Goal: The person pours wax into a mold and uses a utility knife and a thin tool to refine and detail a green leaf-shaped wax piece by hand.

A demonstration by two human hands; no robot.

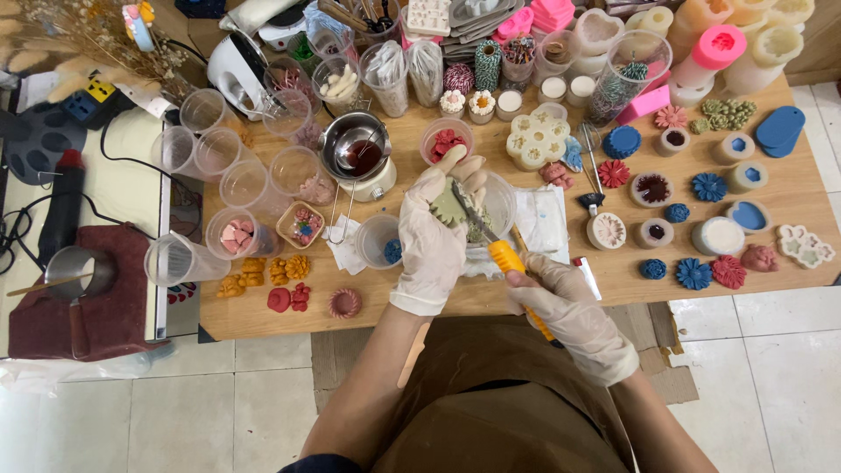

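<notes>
— What's in your left hand (435,229)?

— Gloved, fingers curled round a pale green flower-shaped wax piece (448,208). I hold it up over a clear plastic cup (501,203) near the front middle of the wooden table (631,282)

— And the right hand (561,302)?

— Gloved too, closed in a fist on the yellow handle of a utility knife (492,241). Blade points up and left, tip touching the green piece

— Around you?

— Small cup with a blue piece (382,242) just left of my left wrist. White paper towel (545,219) under the clear cup. Melting pot with dark red wax (359,156) further back left. Blue and red wax flowers (694,273) well to my right
</notes>
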